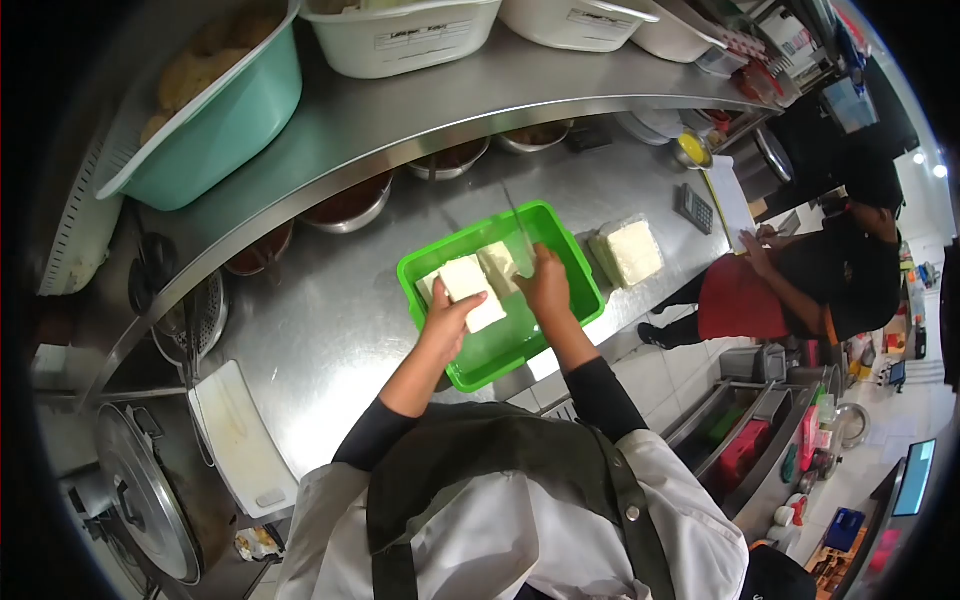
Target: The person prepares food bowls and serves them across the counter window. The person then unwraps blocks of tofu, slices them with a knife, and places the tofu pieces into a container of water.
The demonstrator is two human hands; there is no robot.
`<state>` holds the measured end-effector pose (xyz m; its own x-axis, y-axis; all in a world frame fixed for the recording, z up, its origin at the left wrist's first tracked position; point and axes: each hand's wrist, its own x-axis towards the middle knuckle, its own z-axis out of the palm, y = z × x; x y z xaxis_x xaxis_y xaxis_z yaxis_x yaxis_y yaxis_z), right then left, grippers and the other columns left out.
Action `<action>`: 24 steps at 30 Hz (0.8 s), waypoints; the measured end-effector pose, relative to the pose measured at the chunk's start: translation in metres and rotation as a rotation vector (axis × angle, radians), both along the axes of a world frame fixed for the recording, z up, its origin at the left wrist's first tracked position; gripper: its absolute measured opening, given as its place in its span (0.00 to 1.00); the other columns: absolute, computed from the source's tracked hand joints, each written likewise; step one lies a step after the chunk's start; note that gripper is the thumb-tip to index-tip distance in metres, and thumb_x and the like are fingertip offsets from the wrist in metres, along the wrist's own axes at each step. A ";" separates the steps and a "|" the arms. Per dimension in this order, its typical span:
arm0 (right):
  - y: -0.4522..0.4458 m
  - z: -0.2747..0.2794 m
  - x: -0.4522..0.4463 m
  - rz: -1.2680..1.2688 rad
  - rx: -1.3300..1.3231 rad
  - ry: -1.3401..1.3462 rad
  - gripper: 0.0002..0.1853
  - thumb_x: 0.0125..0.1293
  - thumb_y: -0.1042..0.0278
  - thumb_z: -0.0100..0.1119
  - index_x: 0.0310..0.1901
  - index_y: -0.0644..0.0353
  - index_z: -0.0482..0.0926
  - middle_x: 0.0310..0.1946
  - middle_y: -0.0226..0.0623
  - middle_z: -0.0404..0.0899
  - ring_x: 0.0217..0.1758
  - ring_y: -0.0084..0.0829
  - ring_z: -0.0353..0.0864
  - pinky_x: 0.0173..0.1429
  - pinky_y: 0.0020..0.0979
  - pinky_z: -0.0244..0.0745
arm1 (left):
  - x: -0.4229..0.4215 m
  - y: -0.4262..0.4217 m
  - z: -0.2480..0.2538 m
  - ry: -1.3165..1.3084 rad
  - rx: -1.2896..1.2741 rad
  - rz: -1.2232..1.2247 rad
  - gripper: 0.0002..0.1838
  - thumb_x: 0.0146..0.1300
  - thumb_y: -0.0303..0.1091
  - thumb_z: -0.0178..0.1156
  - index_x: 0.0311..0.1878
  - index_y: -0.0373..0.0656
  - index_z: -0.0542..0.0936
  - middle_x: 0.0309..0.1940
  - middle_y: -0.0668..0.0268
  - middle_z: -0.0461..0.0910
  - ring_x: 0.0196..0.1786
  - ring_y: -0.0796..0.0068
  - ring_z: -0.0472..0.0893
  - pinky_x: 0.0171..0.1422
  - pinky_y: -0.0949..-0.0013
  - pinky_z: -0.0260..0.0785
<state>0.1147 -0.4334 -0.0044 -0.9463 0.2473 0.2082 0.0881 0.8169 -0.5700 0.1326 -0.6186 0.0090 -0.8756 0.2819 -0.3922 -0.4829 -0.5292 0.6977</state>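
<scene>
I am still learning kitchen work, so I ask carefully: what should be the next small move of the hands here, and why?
Perhaps the right hand should bring the knife toward the white block: the left hand already grips that block at the green tub, while the blade points away, toward the tub's far rim.
</scene>
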 end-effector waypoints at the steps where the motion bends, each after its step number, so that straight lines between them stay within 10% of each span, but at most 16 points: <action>1: 0.008 0.010 0.004 -0.005 -0.028 0.030 0.27 0.41 0.75 0.73 0.46 0.66 0.73 0.38 0.53 0.79 0.42 0.52 0.80 0.45 0.41 0.75 | -0.003 0.015 -0.008 -0.027 -0.007 0.023 0.32 0.55 0.19 0.62 0.60 0.43 0.58 0.53 0.58 0.72 0.54 0.64 0.77 0.51 0.64 0.76; 11: 0.074 0.087 0.105 -0.239 -0.304 0.118 0.24 0.46 0.76 0.71 0.45 0.66 0.73 0.37 0.50 0.78 0.40 0.43 0.80 0.45 0.37 0.75 | -0.080 0.180 -0.116 0.130 -0.663 0.099 0.25 0.55 0.22 0.63 0.57 0.36 0.69 0.46 0.54 0.78 0.55 0.58 0.77 0.55 0.64 0.71; 19: 0.115 0.047 0.163 -0.331 -0.317 0.201 0.22 0.45 0.75 0.70 0.43 0.65 0.74 0.34 0.46 0.77 0.38 0.41 0.77 0.44 0.36 0.72 | -0.044 0.173 -0.063 0.619 -1.043 0.006 0.44 0.47 0.21 0.62 0.68 0.30 0.53 0.68 0.42 0.51 0.73 0.46 0.49 0.75 0.60 0.47; 24: 0.116 0.042 0.171 -0.332 -0.361 0.128 0.21 0.45 0.75 0.70 0.42 0.66 0.75 0.33 0.47 0.77 0.37 0.41 0.77 0.45 0.35 0.72 | -0.045 0.174 -0.060 0.982 -1.719 -0.737 0.40 0.60 0.36 0.57 0.73 0.39 0.51 0.76 0.58 0.41 0.79 0.63 0.37 0.77 0.45 0.24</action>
